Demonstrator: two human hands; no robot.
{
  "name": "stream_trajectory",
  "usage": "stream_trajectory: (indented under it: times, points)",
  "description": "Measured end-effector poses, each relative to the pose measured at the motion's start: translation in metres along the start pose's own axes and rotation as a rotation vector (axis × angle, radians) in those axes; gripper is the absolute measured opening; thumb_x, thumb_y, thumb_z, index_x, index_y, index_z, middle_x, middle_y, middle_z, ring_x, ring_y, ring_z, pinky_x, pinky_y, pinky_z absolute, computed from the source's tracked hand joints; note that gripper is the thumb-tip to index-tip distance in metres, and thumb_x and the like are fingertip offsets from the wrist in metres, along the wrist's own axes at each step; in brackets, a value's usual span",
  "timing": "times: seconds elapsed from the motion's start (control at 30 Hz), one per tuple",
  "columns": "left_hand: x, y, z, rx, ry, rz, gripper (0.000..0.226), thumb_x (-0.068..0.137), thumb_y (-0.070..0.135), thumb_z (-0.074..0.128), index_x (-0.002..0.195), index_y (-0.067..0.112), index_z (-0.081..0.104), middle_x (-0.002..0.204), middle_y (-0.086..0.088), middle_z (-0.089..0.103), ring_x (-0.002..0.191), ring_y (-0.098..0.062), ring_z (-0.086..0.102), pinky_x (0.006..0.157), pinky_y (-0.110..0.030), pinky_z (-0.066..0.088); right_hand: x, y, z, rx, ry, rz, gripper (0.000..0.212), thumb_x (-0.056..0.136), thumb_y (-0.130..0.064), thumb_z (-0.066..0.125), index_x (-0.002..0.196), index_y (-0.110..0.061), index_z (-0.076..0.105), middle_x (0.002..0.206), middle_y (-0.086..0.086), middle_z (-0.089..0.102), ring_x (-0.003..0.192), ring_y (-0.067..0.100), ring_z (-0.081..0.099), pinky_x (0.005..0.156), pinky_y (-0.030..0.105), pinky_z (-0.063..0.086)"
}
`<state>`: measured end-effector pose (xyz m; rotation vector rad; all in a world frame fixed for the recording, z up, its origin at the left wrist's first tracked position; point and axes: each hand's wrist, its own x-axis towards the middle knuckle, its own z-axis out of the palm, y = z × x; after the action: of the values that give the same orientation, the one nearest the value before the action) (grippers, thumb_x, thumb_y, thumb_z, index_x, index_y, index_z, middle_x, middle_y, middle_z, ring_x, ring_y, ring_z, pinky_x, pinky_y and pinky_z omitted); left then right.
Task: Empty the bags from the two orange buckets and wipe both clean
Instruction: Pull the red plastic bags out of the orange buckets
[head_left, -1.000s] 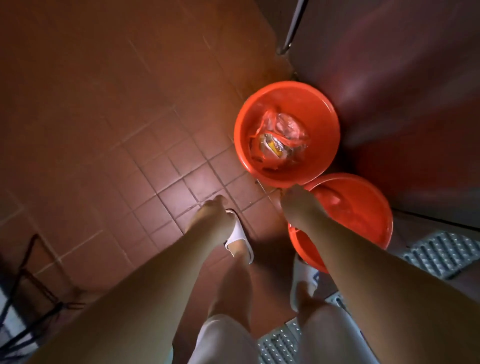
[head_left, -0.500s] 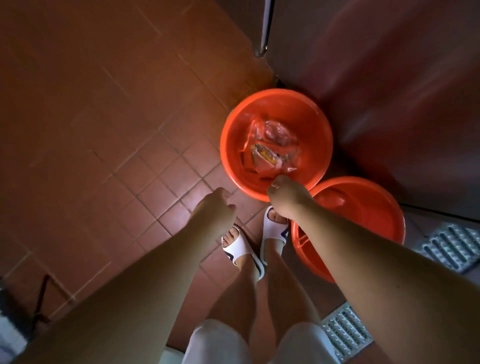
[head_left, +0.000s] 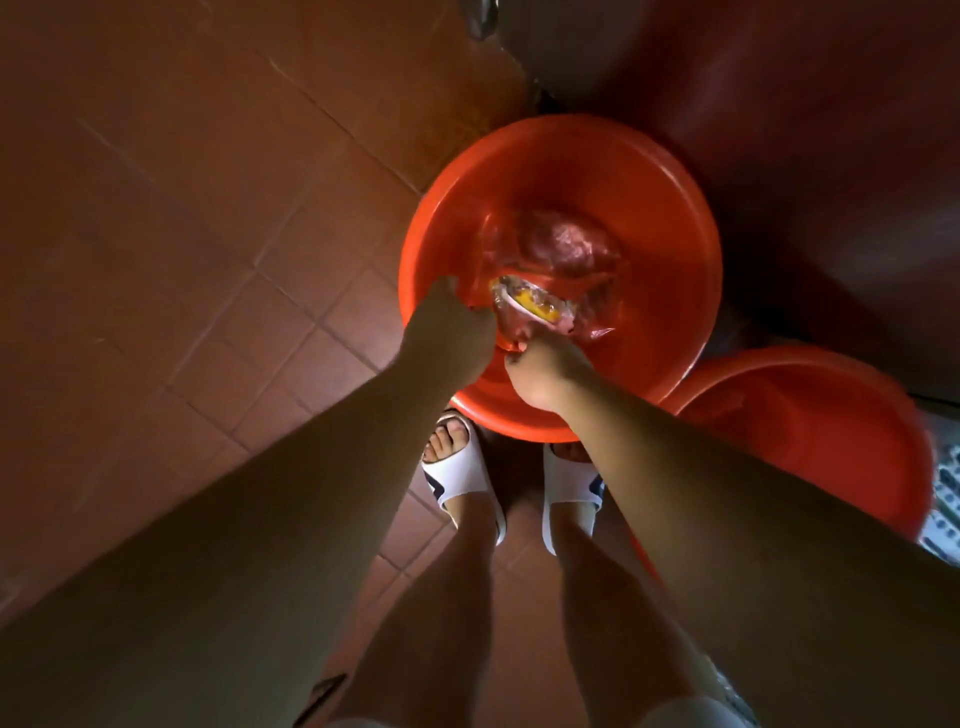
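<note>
Head view: left hand (head_left: 448, 332) and right hand (head_left: 543, 371) both reach into the nearer orange bucket (head_left: 670, 208), fingers curled on the crumpled plastic bags (head_left: 550, 280) lying on its bottom, just ahead of the fingertips; exact grip is partly hidden. Second orange bucket (head_left: 810, 441) sits right of the right hand, touching the first. White slippers (head_left: 462, 478) stand on brown floor tiles (head_left: 208, 260) behind the hands.
</note>
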<state>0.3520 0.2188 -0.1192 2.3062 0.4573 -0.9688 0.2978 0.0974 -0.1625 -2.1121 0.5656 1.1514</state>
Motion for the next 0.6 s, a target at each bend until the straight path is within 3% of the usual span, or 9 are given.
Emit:
stream_trajectory:
  times: [0.07,0.17,0.23,0.3,0.37,0.43,0.53,0.6]
  points:
    - [0.024,0.000,0.007,-0.014,-0.009,-0.015,0.055,0.101,0.028,0.057,0.152,0.018,0.043,0.110,-0.002,0.065,0.081,-0.017,0.065,0.056,-0.009,0.040,0.022,-0.001,0.009,0.025,0.027,0.013,0.048,0.097,-0.031,0.058,0.141,-0.014,0.052,0.137,0.014,0.061,0.125,0.034,0.058,0.101,0.035,0.048]
    - [0.054,-0.001,0.016,0.033,-0.046,0.028,0.070,0.098,0.031,0.063,0.159,0.018,0.032,0.138,-0.009,0.064,0.094,-0.021,0.067,0.064,-0.015,0.040,0.045,-0.001,0.017,-0.013,0.008,0.011,0.061,0.094,-0.034,0.062,0.147,-0.014,0.043,0.143,0.014,0.056,0.130,0.034,0.054,0.105,0.037,0.047]
    - [0.067,0.000,0.020,0.055,-0.087,0.031,0.070,0.097,0.032,0.065,0.158,0.019,0.034,0.141,-0.009,0.064,0.115,-0.028,0.067,0.077,-0.020,0.042,0.051,-0.001,0.019,-0.028,-0.021,-0.014,0.067,0.091,-0.034,0.064,0.150,-0.018,0.038,0.145,0.011,0.054,0.132,0.032,0.053,0.107,0.040,0.046]
    - [0.073,0.002,0.020,0.080,-0.118,0.050,0.047,0.096,0.033,0.065,0.140,0.018,0.057,0.124,-0.009,0.072,0.111,-0.030,0.069,0.078,-0.022,0.049,0.050,0.002,0.018,-0.050,-0.014,-0.059,0.054,0.089,-0.032,0.064,0.140,-0.023,0.049,0.133,0.007,0.063,0.124,0.029,0.058,0.101,0.039,0.050]
    - [0.068,0.007,0.016,0.060,-0.110,0.092,0.022,0.099,0.034,0.062,0.109,0.017,0.071,0.099,-0.006,0.076,0.087,-0.026,0.071,0.058,-0.017,0.045,0.039,0.008,0.014,-0.058,0.049,-0.076,0.032,0.093,-0.032,0.059,0.123,-0.020,0.060,0.117,0.008,0.069,0.111,0.030,0.064,0.090,0.032,0.051]
    - [0.058,0.012,0.008,0.017,-0.072,0.130,0.024,0.100,0.032,0.060,0.092,0.012,0.072,0.082,-0.004,0.075,0.072,-0.019,0.069,0.053,-0.022,0.040,0.021,0.015,0.005,-0.010,0.164,-0.051,0.030,0.098,-0.033,0.051,0.121,-0.016,0.062,0.113,0.013,0.070,0.105,0.034,0.066,0.084,0.032,0.049]
    - [0.034,0.018,-0.005,-0.159,-0.015,0.125,0.025,0.099,0.022,0.057,0.086,0.005,0.070,0.055,0.005,0.066,0.050,0.003,0.065,0.043,-0.014,0.035,-0.013,0.024,-0.015,0.151,0.341,-0.013,0.036,0.103,-0.035,0.042,0.123,-0.012,0.061,0.092,0.009,0.069,0.093,0.033,0.067,0.069,0.029,0.050]
    - [0.018,0.023,-0.014,-0.248,-0.024,0.118,0.025,0.098,0.022,0.056,0.086,0.004,0.068,0.054,0.004,0.066,0.050,-0.002,0.069,0.045,-0.018,0.040,-0.034,0.028,-0.032,0.303,0.434,0.013,0.033,0.104,-0.037,0.041,0.108,-0.013,0.063,0.079,0.000,0.063,0.084,0.028,0.065,0.060,0.027,0.041]
